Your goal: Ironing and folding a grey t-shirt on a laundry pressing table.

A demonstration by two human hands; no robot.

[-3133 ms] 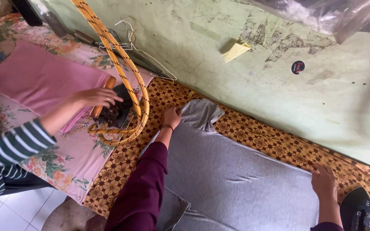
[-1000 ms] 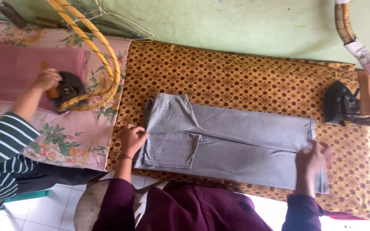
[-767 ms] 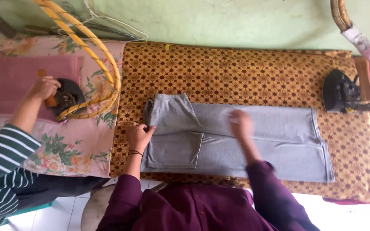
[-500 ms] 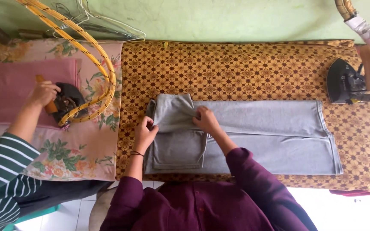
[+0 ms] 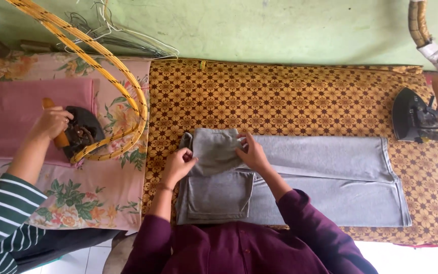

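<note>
**Two hands working the waist end of grey trousers**

A person in a maroon top is standing at a brown patterned ironing board (image 5: 290,96). Grey trousers (image 5: 325,175) are lying across it, long axis running left to right, waist at the left, legs stretching right. The left hand (image 5: 178,165) is pinching the waistband edge; the right hand (image 5: 252,152) is gripping the folded fabric just beside it. A black iron (image 5: 416,114) is resting well apart at the right.

A single head-worn camera looks almost straight down, from close above, over the near edge of the brown flower-patterned padded ironing surface (image 5: 300,101) toward the green wall (image 5: 280,25).
</note>
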